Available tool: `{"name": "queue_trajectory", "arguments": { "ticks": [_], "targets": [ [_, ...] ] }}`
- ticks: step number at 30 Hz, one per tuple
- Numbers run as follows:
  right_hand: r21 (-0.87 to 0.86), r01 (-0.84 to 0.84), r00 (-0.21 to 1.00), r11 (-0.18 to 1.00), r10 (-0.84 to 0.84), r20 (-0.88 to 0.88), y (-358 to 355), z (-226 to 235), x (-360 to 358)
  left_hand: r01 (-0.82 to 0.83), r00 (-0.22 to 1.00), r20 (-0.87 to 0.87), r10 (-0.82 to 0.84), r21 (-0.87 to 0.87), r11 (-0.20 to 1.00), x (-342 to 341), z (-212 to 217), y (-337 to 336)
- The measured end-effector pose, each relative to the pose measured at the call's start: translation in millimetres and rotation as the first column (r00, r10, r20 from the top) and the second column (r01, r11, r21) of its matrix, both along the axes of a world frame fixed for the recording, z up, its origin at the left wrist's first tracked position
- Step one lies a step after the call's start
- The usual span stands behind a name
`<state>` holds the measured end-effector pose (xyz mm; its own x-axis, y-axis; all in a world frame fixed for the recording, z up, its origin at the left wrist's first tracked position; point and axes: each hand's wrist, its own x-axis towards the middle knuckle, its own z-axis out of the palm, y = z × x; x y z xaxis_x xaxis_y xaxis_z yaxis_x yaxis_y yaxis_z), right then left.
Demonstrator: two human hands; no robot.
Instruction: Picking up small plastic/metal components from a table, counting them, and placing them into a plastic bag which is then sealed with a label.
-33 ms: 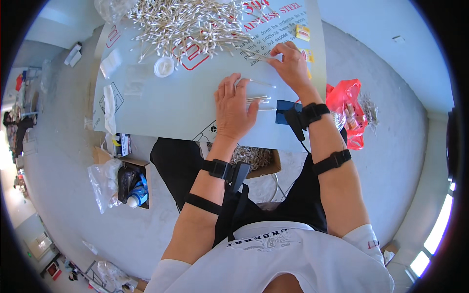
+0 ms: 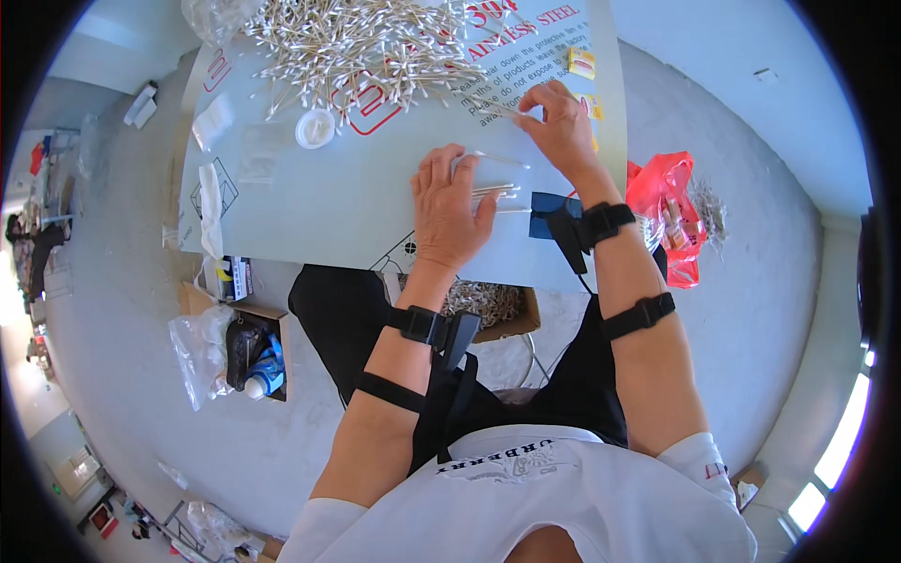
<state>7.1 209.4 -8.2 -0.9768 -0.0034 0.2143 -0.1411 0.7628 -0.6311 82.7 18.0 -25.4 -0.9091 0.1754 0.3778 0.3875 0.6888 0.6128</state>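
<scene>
My left hand [image 2: 449, 205] lies palm down on the table, fingers stretched and thumb apart. Beside its thumb, several cotton swabs [image 2: 497, 190] stick out to the right, their other ends hidden by the hand. A single swab [image 2: 505, 160] lies just past the index fingertip. My right hand [image 2: 560, 127], farther out and to the right, is closed in a pinch on a cotton swab [image 2: 502, 110] that points toward the pile. That large loose pile of cotton swabs [image 2: 366, 56] spreads over the far side of the table.
The table [image 2: 319, 206] holds a small round white tub [image 2: 314, 129], a dark blue patch [image 2: 547, 215] and yellow packets [image 2: 582, 63] at the right edge. A red plastic bag [image 2: 668, 211] is right of the table. Below it are boxes, one with swabs [image 2: 488, 302].
</scene>
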Motion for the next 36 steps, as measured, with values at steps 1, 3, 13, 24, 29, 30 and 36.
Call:
{"name": "queue_trajectory", "arguments": {
  "ticks": [1,3,13,24,29,30,36],
  "targets": [
    [-0.002,-0.001,1.0,1.0,0.001,0.0,-1.8,2.6,5.5,0.032,0.999,0.007,-0.032,-0.023,0.999,0.6,0.9,-1.7],
    [-0.039,-0.177,0.98,0.983,0.18,0.089,-5.7,6.9,17.7,0.064,0.998,0.012,-0.063,-0.046,0.997,1.6,2.1,-2.8],
    [0.076,0.043,0.983,0.996,-0.029,-0.179,-17.9,-7.6,4.1,0.106,0.994,-0.006,-0.106,-0.033,0.994,0.0,4.9,-0.1],
    [-0.012,-0.018,0.996,1.0,0.019,0.092,-41.1,-2.8,-11.5,0.103,0.995,-0.01,-0.103,-0.019,0.994,0.4,4.0,-2.3],
    [0.099,-0.009,0.986,0.995,-0.008,0.167,-64.5,-1.5,-32.1,0.102,0.994,-0.026,-0.102,-0.021,0.995,-0.9,2.8,-0.6],
    [0.144,-0.027,0.994,0.989,0.011,0.109,-68.9,-3.5,-34.6,0.101,0.994,-0.026,-0.102,-0.021,0.995,-1.4,1.9,-0.3],
    [0.166,-0.05,0.998,0.985,0.042,0.052,-68.7,-3.2,-28.1,0.087,0.994,-0.056,-0.089,-0.031,0.996,-0.4,1.1,-4.0]
  ]
}}
